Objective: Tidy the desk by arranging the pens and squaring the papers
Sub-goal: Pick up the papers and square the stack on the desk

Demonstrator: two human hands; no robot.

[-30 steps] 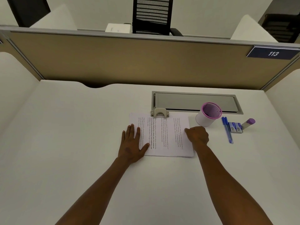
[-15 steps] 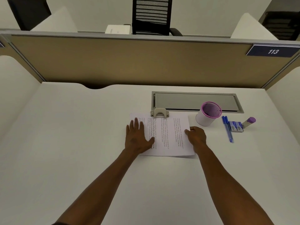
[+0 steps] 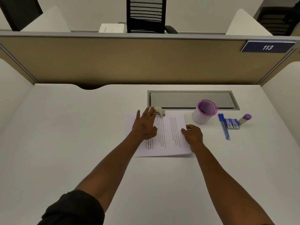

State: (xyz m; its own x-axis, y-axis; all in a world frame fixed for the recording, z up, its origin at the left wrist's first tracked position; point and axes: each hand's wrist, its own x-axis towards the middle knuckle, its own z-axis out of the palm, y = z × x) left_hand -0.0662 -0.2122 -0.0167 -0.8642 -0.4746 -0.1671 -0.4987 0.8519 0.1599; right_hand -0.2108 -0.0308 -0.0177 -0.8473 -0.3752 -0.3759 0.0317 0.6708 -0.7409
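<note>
From my head camera, my left hand (image 3: 143, 125) lies flat, fingers spread, on the papers (image 3: 168, 135), fingertips reaching the small punch (image 3: 159, 112) at their far edge. My right hand (image 3: 193, 135) is curled at the right edge, thumb on the top sheet; I cannot tell whether it pinches the sheet or only rests. The stack sits mid-desk, slightly skewed, a lower sheet showing at the left.

To square it well, I judge I should press lightly with the left and nudge the right edge inward until the sheets line up, keeping clear of the punch.

The pens (image 3: 224, 125) lie loose to the right, beyond the cup (image 3: 204, 112), beside a small box (image 3: 233, 123) and a purple-capped tube (image 3: 246, 118).

The desk (image 3: 65, 143) is plain white, with a grey cable tray (image 3: 191, 99) far, a tan partition (image 3: 129, 62) behind numbered 113, and a black chair (image 3: 146, 13) beyond.
</note>
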